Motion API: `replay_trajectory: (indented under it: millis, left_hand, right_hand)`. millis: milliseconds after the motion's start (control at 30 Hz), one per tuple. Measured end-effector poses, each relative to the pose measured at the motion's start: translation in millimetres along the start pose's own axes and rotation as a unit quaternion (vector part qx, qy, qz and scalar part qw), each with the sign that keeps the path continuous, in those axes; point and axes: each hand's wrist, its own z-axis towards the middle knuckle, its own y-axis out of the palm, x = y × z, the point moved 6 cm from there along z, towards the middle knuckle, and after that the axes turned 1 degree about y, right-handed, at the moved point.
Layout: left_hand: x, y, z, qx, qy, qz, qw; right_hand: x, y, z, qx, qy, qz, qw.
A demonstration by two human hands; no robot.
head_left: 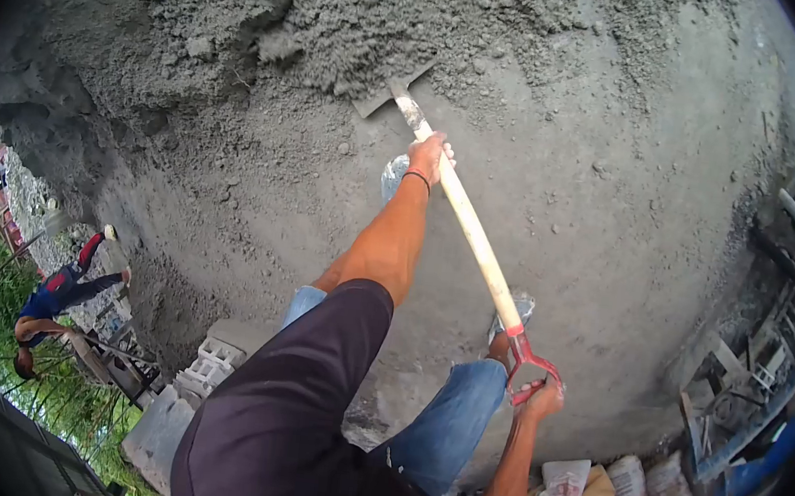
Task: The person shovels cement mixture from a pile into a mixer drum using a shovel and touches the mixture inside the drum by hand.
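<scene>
A shovel lies slantwise across the head view, its pale wooden shaft (472,227) running from the pile down to a red D-shaped grip (526,358). My left hand (429,157) is wrapped round the shaft just above the metal socket. Around the red grip at the near end, my right hand (541,399) is closed. The grey blade (374,102) meets the edge of a pile of grey, sand-like material (275,32); part of the blade is hidden by loose material. My feet stand on either side of the shaft.
Stacked concrete blocks (211,364) sit at lower left. Beyond them, another person (58,295) in dark blue and red stands near wooden poles. Filled sacks (629,485) lie at lower right, below scrap timber and metal (742,381). Grey ground (600,260) stretches right of the shovel.
</scene>
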Motion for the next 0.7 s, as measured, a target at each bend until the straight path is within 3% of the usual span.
replay_trajectory:
  millis: [100,567,700]
  left_hand:
    - [-5,5,-28,0.01,-0.023,0.017,1.0]
    - [-135,3,-394,-0.034,-0.09,-0.088,0.992]
    - [-154,-18,-474,-0.05,-0.112,-0.153,0.981]
  right_hand:
    - [-32,-7,-15,0.0,-0.035,0.015,0.999]
    - [-157,-380,-117,0.058,-0.046,-0.066,0.995]
    - [-191,-469,-127,0.06,-0.168,-0.129,0.976]
